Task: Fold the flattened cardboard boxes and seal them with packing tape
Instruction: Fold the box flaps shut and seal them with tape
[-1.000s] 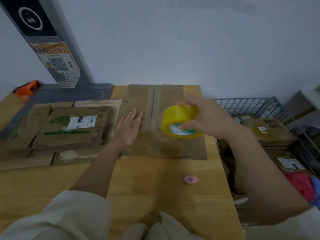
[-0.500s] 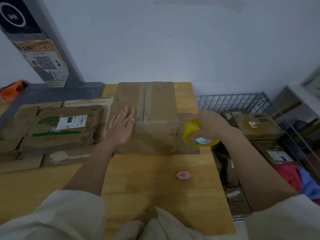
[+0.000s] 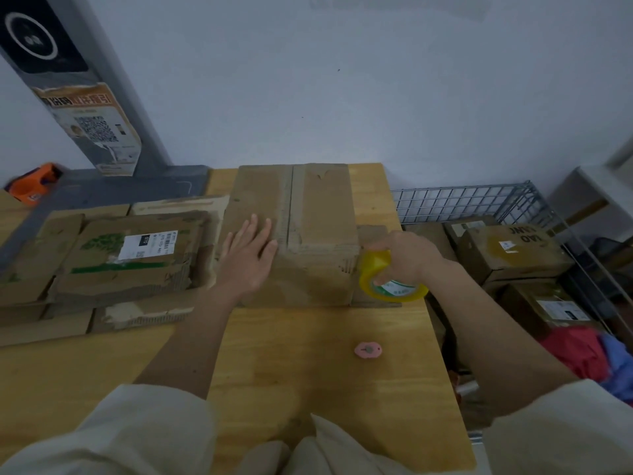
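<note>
Yellow tape roll [image 3: 390, 281] in right hand's [image 3: 409, 257] grip; label unreadable.

Landmark: folded box [image 3: 308, 234]. Open tabletop [image 3: 291, 371] in front, broken only by a small pink cutter [image 3: 368, 350]. Left side blocked by flattened cardboard stack [image 3: 113, 262]. Right side hemmed by tape roll [image 3: 387, 282], then a wire basket [image 3: 479, 200] off the table.
</note>
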